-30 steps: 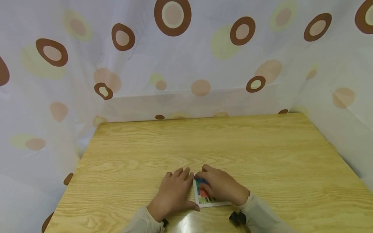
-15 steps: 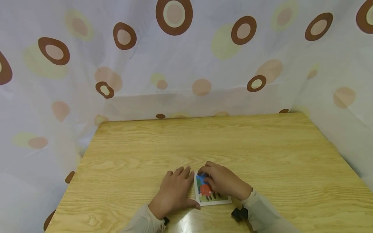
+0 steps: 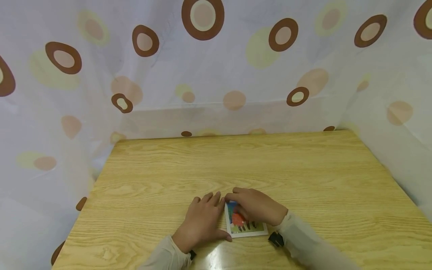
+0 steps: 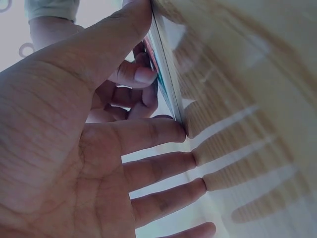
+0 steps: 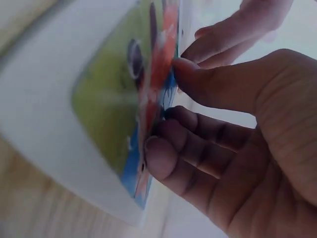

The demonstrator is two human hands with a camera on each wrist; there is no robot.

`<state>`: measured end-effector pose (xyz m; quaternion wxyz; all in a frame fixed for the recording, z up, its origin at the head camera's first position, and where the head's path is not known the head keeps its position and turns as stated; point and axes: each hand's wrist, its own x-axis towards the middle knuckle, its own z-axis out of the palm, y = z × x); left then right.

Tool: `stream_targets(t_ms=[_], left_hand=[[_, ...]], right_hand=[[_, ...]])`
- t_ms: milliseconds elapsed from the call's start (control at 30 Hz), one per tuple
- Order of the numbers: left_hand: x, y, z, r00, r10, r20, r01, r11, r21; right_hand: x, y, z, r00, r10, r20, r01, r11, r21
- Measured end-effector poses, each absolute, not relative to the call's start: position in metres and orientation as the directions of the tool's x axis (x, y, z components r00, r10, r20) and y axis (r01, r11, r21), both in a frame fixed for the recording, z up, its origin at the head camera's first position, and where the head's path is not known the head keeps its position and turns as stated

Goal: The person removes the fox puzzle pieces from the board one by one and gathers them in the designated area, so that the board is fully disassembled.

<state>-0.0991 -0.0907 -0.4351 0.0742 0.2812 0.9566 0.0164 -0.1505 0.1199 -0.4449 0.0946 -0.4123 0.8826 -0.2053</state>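
Note:
A small square picture board point(image 3: 248, 233) with a white border lies flat on the table; a red figure on blue and green is printed on it. My left hand point(image 3: 202, 223) rests spread beside its left edge, thumb at the near corner and index finger point(image 4: 153, 131) at the far corner. Over the board's far part is my right hand point(image 3: 258, 205). Bent fingers point(image 5: 166, 156) and the thumb point(image 5: 198, 82) of that hand touch the picture face, with a gap between them. The hand hides the picture's upper right part in the head view.
The wood-grain table point(image 3: 152, 168) stretches away behind and to both sides of the hands. A pale sheet point(image 3: 202, 75) with brown and yellow ovals hangs round its back and sides. A black wrist strap point(image 3: 276, 239) shows at the right sleeve.
My right hand shifts slightly right and lifts off more of the picture, then returns left over its far edge. The left hand stays at the board's left side.

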Motion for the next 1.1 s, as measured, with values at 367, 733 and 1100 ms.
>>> stream_targets(t_ms=[367,733,1100], left_hand=[[-0.100,-0.090,-0.438,-0.832,0.537,-0.142,0.535,0.843,0.056],[-0.101,-0.090,-0.439,-0.837,0.527,-0.147,0.527,0.849,0.043],[-0.101,-0.089,-0.437,-0.838,0.522,-0.157,0.517,0.853,0.077]], right_hand=[[-0.165,0.110,-0.436,-0.632,-0.746,-0.209,-0.551,0.623,-0.556],[-0.163,0.115,-0.440,-0.635,-0.757,-0.157,-0.568,0.594,-0.570],[-0.158,0.123,-0.443,-0.612,-0.790,-0.041,-0.689,0.558,-0.463]])
